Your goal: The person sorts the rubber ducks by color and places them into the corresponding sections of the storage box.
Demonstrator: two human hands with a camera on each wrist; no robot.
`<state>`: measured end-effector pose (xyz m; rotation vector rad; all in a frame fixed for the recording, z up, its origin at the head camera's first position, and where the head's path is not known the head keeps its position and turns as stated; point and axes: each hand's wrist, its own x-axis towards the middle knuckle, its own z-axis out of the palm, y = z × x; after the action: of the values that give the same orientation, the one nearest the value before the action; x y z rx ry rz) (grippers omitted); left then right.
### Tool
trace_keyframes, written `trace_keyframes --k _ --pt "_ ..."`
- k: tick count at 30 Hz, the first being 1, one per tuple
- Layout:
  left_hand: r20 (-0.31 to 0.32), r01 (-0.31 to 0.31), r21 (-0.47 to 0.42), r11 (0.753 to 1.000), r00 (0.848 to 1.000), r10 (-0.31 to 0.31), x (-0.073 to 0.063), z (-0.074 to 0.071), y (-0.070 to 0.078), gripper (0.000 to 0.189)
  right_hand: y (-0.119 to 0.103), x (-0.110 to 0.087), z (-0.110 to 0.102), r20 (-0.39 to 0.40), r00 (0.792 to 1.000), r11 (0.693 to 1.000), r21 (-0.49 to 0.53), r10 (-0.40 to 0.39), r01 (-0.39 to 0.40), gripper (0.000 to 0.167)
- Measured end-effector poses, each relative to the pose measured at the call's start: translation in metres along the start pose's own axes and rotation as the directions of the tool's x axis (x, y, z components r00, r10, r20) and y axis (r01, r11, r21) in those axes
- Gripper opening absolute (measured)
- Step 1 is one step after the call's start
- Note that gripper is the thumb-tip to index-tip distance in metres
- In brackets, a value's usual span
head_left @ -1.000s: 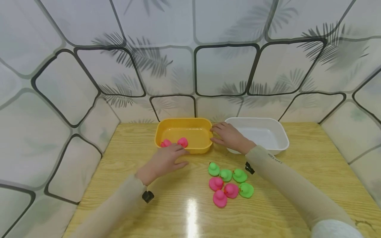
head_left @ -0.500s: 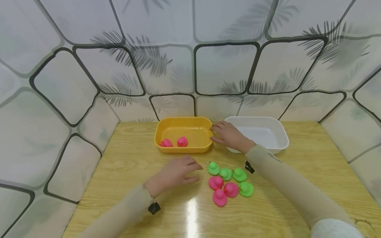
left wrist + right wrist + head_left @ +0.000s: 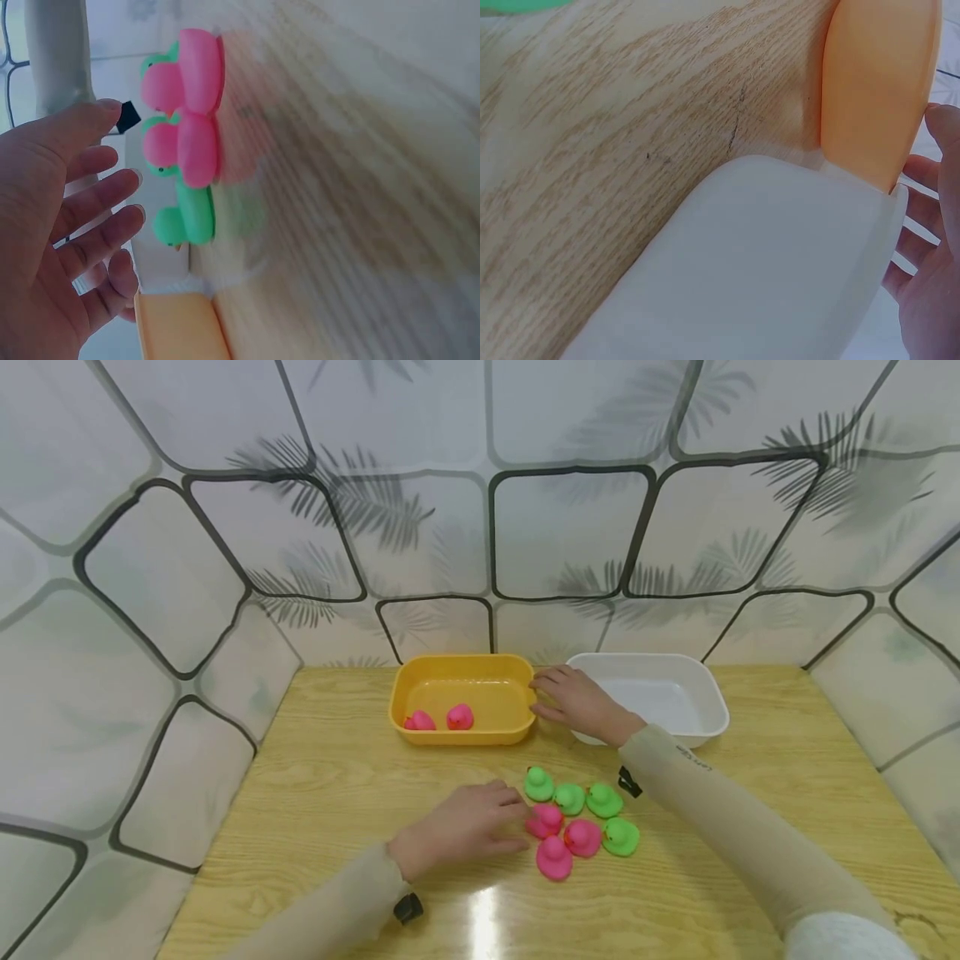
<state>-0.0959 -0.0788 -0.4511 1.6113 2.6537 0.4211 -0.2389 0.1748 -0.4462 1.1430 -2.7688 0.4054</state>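
My left hand [image 3: 467, 827] reaches with fingers extended and parted to the left edge of a group of rubber ducks. Its fingertips are right beside a pink rubber duck [image 3: 545, 820]; contact is unclear in the head view. In the left wrist view the hand [image 3: 75, 217] holds nothing, and pink ducks [image 3: 199, 150] and a green duck [image 3: 196, 214] stand beyond its fingers. My right hand [image 3: 581, 700] rests at the right rim of the yellow tub [image 3: 465, 739], its fingertips touching that rim. Two pink ducks [image 3: 460, 717] lie inside this tub.
A white tub [image 3: 660, 693] stands right of the yellow one, partly under my right hand and wrist. Several green ducks [image 3: 603, 800] and two more pink ducks [image 3: 555, 858] sit on the wooden table [image 3: 337, 793]. A patterned wall [image 3: 420, 552] rises behind the tubs.
My left hand has moved from the front of the yellow tub rightward and nearer to me, up to the pink duck. My right hand stays at the tub rim.
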Motion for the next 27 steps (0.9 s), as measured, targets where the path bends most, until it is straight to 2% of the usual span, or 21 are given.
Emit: trace_keyframes --k 4,12,21,27 --pt "0.018 -0.002 -0.019 1.000 1.000 0.002 0.002 0.007 0.005 0.032 -0.001 0.000 0.000 0.005 1.000 1.000 0.004 0.002 -0.002 0.042" --pt "0.002 -0.032 -0.009 0.999 0.999 0.032 0.005 0.015 0.012 0.030 0.001 0.001 0.002 0.014 1.000 1.000 -0.019 0.010 -0.009 0.043" --pt "0.013 -0.055 0.035 0.998 0.998 0.054 0.008 0.022 0.017 0.029 0.003 0.002 0.005 0.015 1.000 1.000 -0.005 0.011 -0.011 0.044" --pt "0.007 -0.038 0.052 0.998 0.999 0.038 0.011 0.026 0.018 0.029 0.001 0.001 0.004 0.010 1.000 1.000 -0.013 0.009 -0.009 0.044"
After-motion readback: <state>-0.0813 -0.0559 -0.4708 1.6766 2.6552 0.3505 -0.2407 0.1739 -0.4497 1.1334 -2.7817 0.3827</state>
